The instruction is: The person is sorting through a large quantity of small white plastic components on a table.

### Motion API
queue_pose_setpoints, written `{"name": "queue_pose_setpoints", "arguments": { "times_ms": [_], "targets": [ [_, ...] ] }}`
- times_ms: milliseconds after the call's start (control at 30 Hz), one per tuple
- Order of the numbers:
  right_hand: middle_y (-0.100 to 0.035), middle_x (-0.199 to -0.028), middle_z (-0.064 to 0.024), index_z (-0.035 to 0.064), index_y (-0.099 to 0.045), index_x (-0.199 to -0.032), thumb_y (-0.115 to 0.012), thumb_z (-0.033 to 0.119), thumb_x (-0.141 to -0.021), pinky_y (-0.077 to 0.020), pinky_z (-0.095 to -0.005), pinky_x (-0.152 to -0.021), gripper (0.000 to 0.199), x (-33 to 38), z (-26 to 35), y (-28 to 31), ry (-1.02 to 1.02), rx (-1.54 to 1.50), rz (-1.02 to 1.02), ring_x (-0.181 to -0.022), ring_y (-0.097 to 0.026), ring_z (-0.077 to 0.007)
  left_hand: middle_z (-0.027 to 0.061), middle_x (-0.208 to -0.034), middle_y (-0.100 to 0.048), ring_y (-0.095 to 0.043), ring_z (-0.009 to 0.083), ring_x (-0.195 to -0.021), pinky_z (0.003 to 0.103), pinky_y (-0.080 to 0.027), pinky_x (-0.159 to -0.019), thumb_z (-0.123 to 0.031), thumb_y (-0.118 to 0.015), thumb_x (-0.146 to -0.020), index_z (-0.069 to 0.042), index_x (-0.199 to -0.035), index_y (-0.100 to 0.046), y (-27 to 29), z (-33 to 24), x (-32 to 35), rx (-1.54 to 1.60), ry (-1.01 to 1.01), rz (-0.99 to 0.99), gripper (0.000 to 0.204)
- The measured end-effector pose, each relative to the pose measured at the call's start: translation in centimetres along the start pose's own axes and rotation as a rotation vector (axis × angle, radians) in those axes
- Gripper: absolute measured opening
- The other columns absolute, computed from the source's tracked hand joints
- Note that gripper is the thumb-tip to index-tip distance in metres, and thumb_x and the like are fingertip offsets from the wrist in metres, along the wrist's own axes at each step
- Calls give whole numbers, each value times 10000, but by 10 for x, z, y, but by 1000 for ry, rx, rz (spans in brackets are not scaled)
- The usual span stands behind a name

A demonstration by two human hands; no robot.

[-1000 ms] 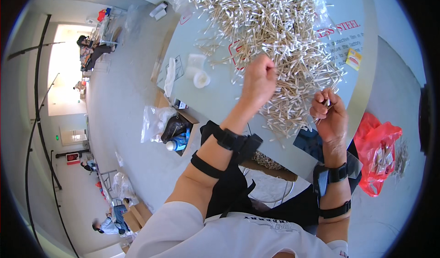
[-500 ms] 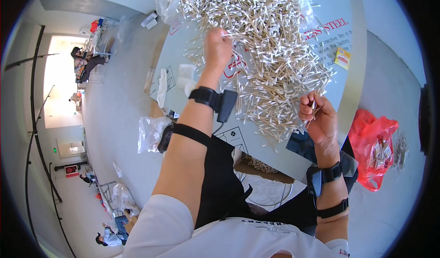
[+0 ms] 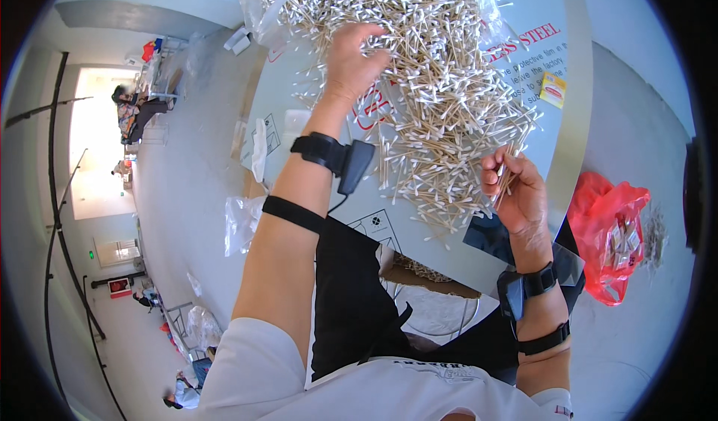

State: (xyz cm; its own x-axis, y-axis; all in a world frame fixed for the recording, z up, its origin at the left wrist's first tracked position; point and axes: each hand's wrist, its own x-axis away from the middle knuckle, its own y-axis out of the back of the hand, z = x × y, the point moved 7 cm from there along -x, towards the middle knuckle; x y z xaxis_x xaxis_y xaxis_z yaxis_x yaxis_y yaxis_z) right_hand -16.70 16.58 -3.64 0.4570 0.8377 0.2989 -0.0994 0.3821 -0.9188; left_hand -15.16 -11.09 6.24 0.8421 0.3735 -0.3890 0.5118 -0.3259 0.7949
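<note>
A large heap of cotton swabs (image 3: 441, 92), white-tipped with tan sticks, spreads over the table from the far side toward me. My left hand (image 3: 357, 60) is at the heap's left edge, thumb and fingers apart, with no swab plainly held between them. On the near right side of the heap, my right hand (image 3: 516, 189) is turned palm up. Its curled fingers close on a few cotton swabs (image 3: 502, 180), partly hidden by the fingers.
The table (image 3: 456, 249) has a printed covering. A small yellow packet (image 3: 553, 90) lies at its right. A red plastic bag (image 3: 609, 234) with small packs hangs or stands beyond the right edge. Under the near edge is a cardboard box (image 3: 419, 279). Other people sit far left.
My left hand has moved slightly farther away over the heap, and its fingers have gone from pinched to spread. My right hand keeps its hold, nearly still.
</note>
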Motion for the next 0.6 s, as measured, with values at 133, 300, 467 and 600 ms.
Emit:
{"name": "queue_pose_setpoints", "arguments": {
  "times_ms": [133, 300, 467, 600],
  "targets": [
    [-578, -819, -157, -14, -507, -848, -490, 127, -849, -435, -272, -535, 142, -1, -2, 4, -10, -1, 16, -660, -525, -194, 181, -1156, -500, -447, 335, -1106, 391, -369, -936, -231, -698, -601, -50, -1007, -614, -47, -44, 15, -113, -1, 83, 453],
    [-580, -818, -161, -17, -506, -850, -487, 124, -851, -432, -270, -533, 142, 1, -2, 4, 4, 31, 17, -659, -528, -193, 220, -1241, -402, -423, 355, -1090, 395, -371, -917, -270, -720, -538, -52, -843, -620, -55, -11, -5, -141, 242, 219, 388],
    [-581, -825, -165, -18, -504, -849, -479, 105, -858, -435, -271, -535, 125, 3, -6, -4, -14, 20, 26, -662, -536, -195, 145, -672, -580, -570, 272, -631, 335, -468, -622, -74, -642, -558, -41, -615, -606, -22, 37, -13, -48, 174, 27, 75],
    [-582, -822, -167, -19, -502, -844, -473, 94, -862, -441, -276, -534, 118, 14, -9, -9, -12, -10, -5, -660, -542, -201, 130, -626, -597, -579, 247, -584, 316, -464, -597, -33, -621, -595, -33, -631, -611, 16, 64, -4, -56, 233, -205, 37]
  ]
}}
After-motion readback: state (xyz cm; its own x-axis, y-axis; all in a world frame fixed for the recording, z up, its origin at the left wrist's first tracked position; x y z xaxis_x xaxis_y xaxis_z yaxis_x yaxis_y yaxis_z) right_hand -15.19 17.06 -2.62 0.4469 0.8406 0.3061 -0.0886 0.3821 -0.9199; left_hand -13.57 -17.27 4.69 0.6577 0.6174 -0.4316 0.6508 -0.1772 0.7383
